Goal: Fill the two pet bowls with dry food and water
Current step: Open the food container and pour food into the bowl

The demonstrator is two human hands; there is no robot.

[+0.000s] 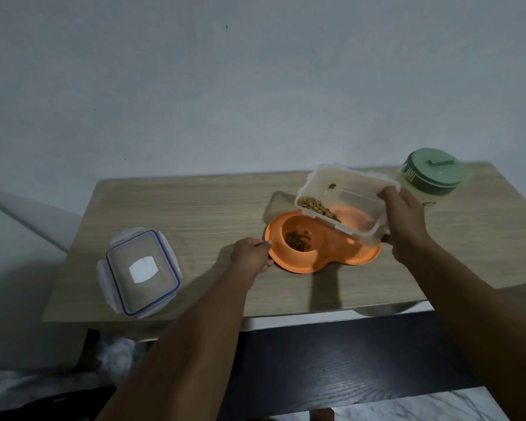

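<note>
An orange double pet bowl [340, 258] lies on the wooden table [195, 214]. Its left well holds a small heap of brown dry food [297, 239]; the right well is mostly hidden. My right hand [403, 221] grips a clear plastic container [351, 196], tilted over the bowl with kibble gathered at its lower left edge. My left hand [252, 255] pinches the bowl's left rim. A jug with a green lid [431, 174] stands at the back right, behind the container.
The container's clear lid with blue seal [140, 273] lies at the table's front left corner. A pale wall rises behind the table. A dark wooden surface [346, 369] sits below the front edge, between my forearms.
</note>
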